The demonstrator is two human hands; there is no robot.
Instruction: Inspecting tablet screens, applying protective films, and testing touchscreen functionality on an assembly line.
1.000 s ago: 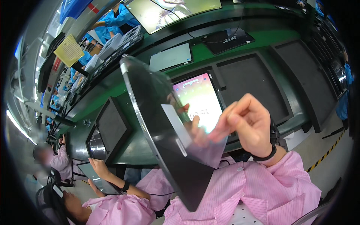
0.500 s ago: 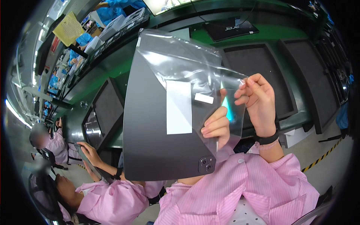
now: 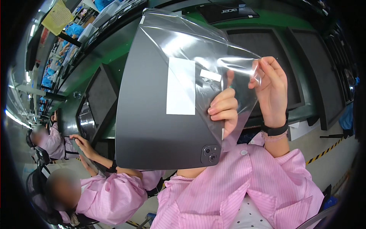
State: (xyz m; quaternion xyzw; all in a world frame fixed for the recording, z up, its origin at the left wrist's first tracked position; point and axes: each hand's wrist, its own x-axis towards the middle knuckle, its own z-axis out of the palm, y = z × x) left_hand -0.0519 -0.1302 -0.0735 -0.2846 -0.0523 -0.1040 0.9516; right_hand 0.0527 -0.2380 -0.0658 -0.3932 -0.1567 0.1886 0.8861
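I hold a dark grey tablet (image 3: 160, 126) upright with its back toward me, the camera bump at its lower right corner. A white rectangular label (image 3: 180, 87) sits on the back. My left hand (image 3: 224, 110) grips the tablet's right edge, its fingers curled over the front of it. A clear plastic film (image 3: 213, 49) covers the upper right of the tablet and lifts away from it. My right hand (image 3: 270, 89), with a black wristband, pinches the loose edge of that film at the right.
Beyond the tablet runs a green workbench (image 3: 274, 19) with dark foam trays (image 3: 324, 68) and a black laptop (image 3: 232, 11). At the lower left two persons in pink coats sit; one person's hand (image 3: 82, 142) holds another device. Yellow-black tape (image 3: 328, 147) marks the floor at the right.
The tablet has turned from edge-on to its back facing me and come closer. The film now stands further off its upper right, held in my right hand.
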